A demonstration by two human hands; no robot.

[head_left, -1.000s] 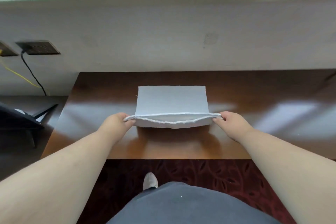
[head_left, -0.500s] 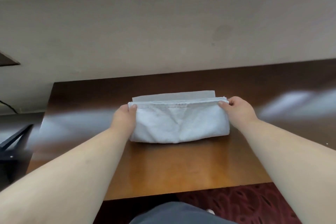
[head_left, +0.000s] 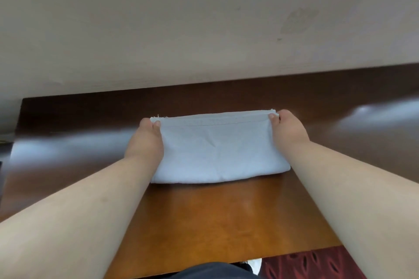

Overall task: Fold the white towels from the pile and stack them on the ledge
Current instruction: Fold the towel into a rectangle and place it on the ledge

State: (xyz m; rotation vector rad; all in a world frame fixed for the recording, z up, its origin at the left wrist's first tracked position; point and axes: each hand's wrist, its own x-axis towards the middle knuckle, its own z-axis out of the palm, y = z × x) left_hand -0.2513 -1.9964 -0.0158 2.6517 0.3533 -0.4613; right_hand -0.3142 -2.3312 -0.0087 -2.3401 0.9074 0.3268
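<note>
A white towel (head_left: 217,147) lies folded into a flat rectangle on the brown wooden table (head_left: 215,222), its hemmed edges lined up along the far side. My left hand (head_left: 145,140) pinches the far left corner, thumb on top. My right hand (head_left: 288,129) pinches the far right corner the same way. The rounded fold faces me. The ledge and the towel pile are out of view.
A beige wall (head_left: 204,25) rises straight behind the table. The table's left edge (head_left: 18,133) is close to my left arm. Red patterned carpet (head_left: 306,265) shows below the near edge, by my dark-clothed body.
Both hands carried the near edge of the towel away from me and laid it over the far edge, halving it. The view tilted down and moved closer.
</note>
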